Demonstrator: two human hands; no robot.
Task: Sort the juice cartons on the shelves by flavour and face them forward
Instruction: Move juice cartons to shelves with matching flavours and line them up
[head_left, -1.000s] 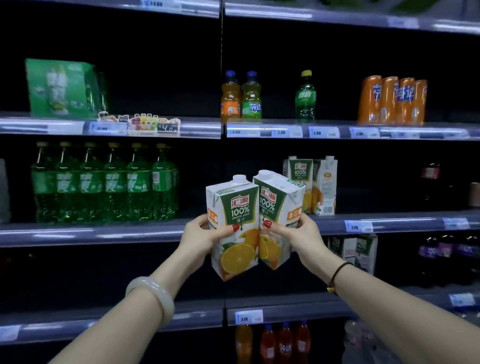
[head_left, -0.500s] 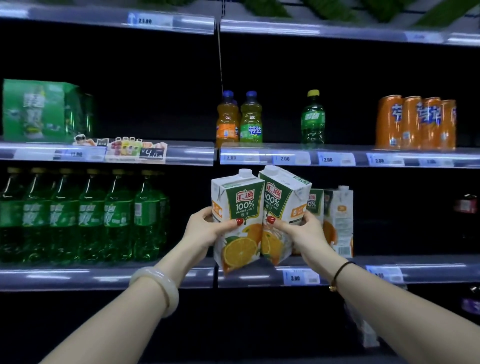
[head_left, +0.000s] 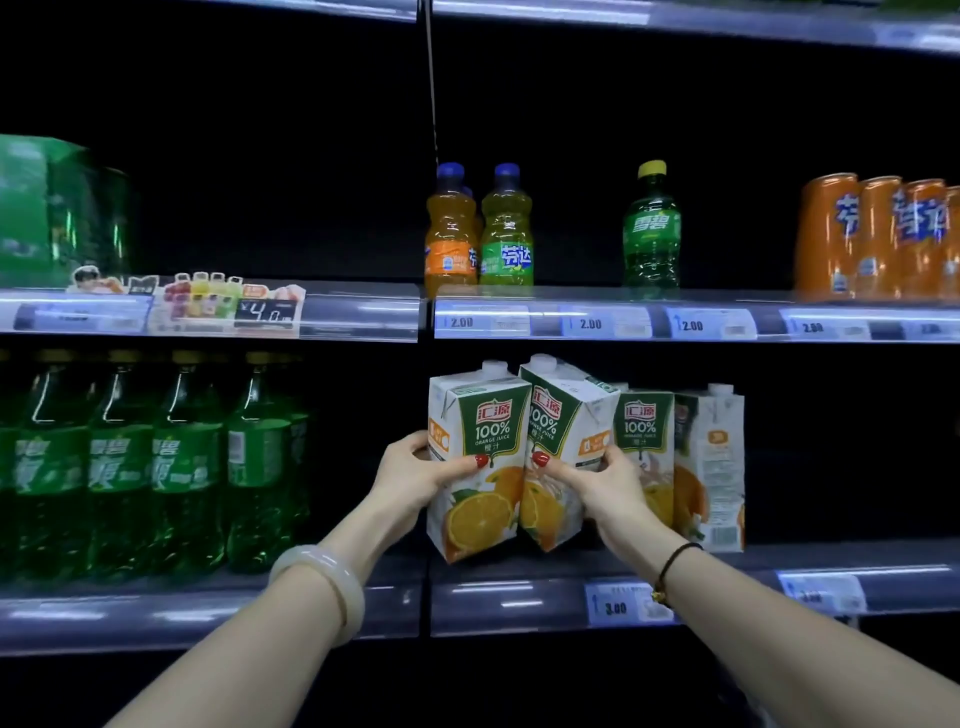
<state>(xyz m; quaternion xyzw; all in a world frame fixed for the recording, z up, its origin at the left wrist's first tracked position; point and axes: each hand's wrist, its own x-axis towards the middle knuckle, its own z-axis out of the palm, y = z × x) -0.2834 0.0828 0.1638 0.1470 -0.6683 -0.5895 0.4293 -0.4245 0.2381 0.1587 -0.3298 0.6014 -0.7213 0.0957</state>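
Drinks shelf (head_left: 519, 592), front edge: left hand (head_left: 415, 475) grips left carton (head_left: 480, 509), right hand (head_left: 597, 480) grips right carton (head_left: 558, 415), tilted, both touching, just beside shelved cartons (head_left: 709, 467). Set both flat, square up, labels forward.

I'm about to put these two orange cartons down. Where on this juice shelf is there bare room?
Widest free stretch: the shelf right of the side-turned carton, out to the frame edge. A narrower gap lies between the green bottles and the left hand. Crowded: around the forward-facing carton, where the right hand and both held cartons bunch.
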